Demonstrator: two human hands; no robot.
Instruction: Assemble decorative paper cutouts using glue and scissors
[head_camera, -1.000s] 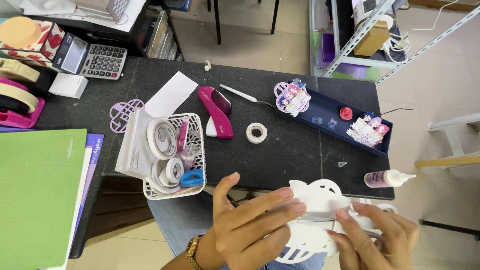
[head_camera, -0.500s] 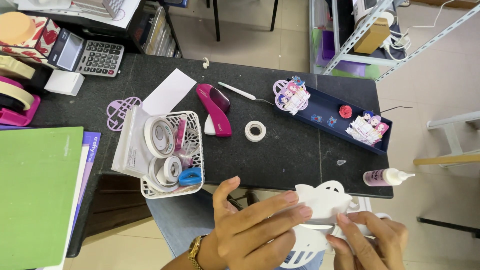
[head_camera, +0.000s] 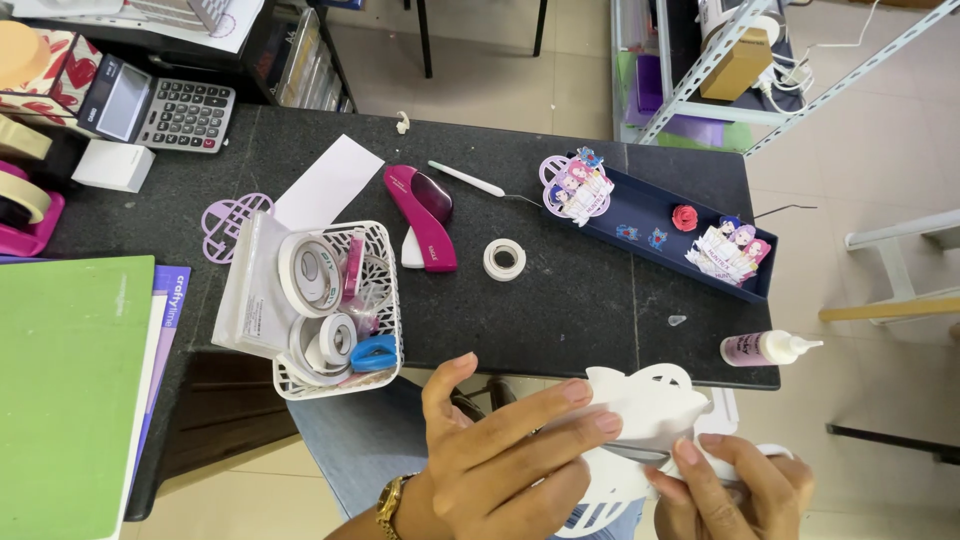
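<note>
Hands: left hand (head_camera: 500, 450) and right hand (head_camera: 735, 485) both pinched on white paper cutout (head_camera: 645, 410) (glue bottle (head_camera: 765, 348) at 2 o'clock).

Tabletop (head_camera: 560, 300) spread, hands at its near edge.

Basket (head_camera: 385, 300) of tape rolls at left, beside a stack of sheets (head_camera: 70, 390) further left; stapler (head_camera: 425, 215) and small tape roll (head_camera: 504, 259) to its right. Tray (head_camera: 660, 225) of cut-outs at far right, glue bottle (head_camera: 765, 348) at the near right corner. Calculator (head_camera: 165, 110) at the far left corner. Left hand (head_camera: 500, 460) and right hand (head_camera: 735, 490) below the near edge, both touching a cut-out sheet (head_camera: 645, 405).
</note>
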